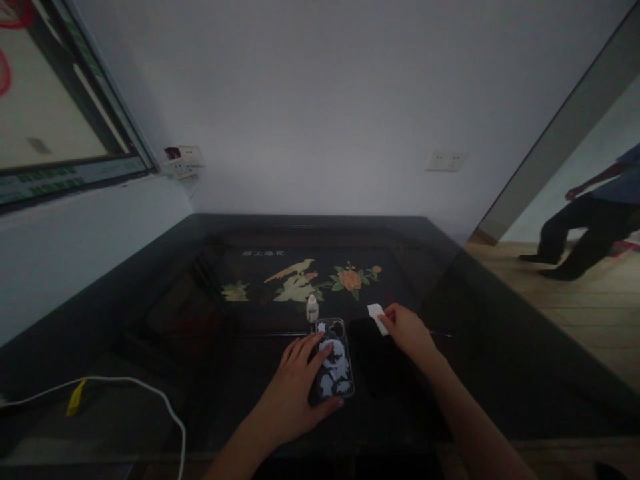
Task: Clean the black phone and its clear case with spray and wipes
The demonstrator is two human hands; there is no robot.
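Pinching a small white slip (377, 319) in the right hand (409, 335), with the left hand (295, 390) laid over a patterned phone case (340, 365)

The slip sits between thumb and fingers, held narrowly above the far end of a dark flat object (370, 357), whose details are too dim to make out; the left hand is spread wide, 1 fingertip on the case and the thumb by its near edge, though I cannot tell whether it grips. The case lies on the dark table (150, 320), just left of the flat object, with a small white-capped bottle (313, 311) upright just beyond it. Behind are an inlaid bird (295, 268) and flower (350, 280); at left runs a white cable (123, 379) with 1 yellow tag (75, 398)
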